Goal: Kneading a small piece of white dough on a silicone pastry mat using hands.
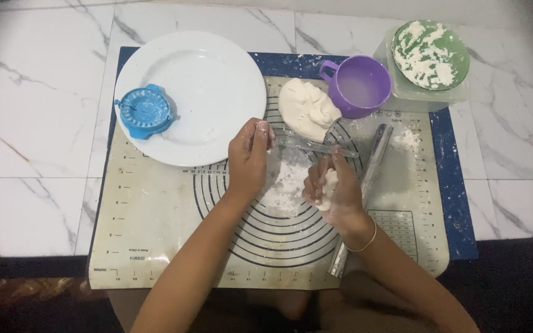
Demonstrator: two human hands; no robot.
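My right hand (pixel 334 194) is closed around a small lump of white dough (pixel 330 182) above the middle of the baking mat (pixel 155 216). My left hand (pixel 249 157) hovers beside it, fingers curled and dusted with flour, its tips by one end of a clear plastic ruler (pixel 316 147) that lies across the mat. I cannot tell whether it grips the ruler. A patch of loose flour (pixel 288 185) lies on the mat between my hands. A larger piece of dough (pixel 306 110) rests further back.
A white plate (pixel 217 92) at the back left carries a blue dumpling press (pixel 145 111). A purple cup (pixel 359 86), a green bowl of flour (pixel 430 54) on a clear container, and a metal rolling pin (pixel 368 179) sit on the right. The marble floor surrounds the mat.
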